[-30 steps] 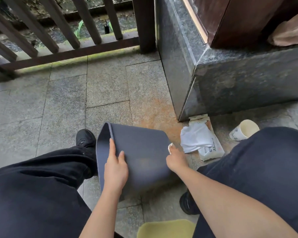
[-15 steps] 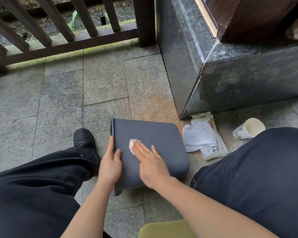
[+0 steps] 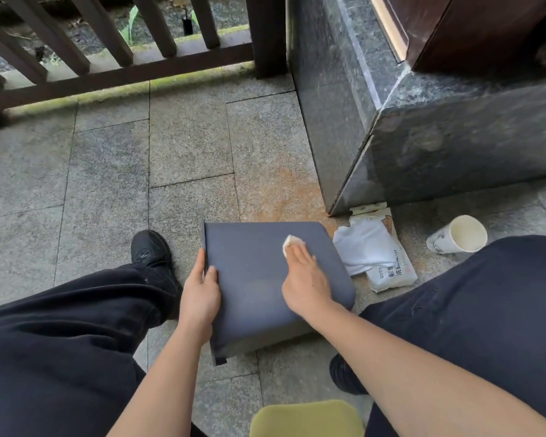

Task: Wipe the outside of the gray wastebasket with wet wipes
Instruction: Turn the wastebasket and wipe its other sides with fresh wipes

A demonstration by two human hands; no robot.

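The gray wastebasket (image 3: 265, 285) lies on its side on the stone floor (image 3: 108, 171) between your knees, one broad flat face turned up and its open rim toward your left. Your right hand (image 3: 303, 275) lies flat on that upper face, fingers straight and together, pressing a small wadded wet wipe (image 3: 292, 242) under the fingertips near the far right corner. Your left hand (image 3: 200, 291) grips the rim edge, thumb on the outside face and fingers curled over the lip. Just beyond the basket's right end sits a wet wipes pack (image 3: 388, 263) with a loose white sheet on it, then a paper cup (image 3: 457, 234) tipped on its side. A dark stone plinth (image 3: 423, 137) rises behind; open paving stretches left toward a wooden railing (image 3: 108, 74)
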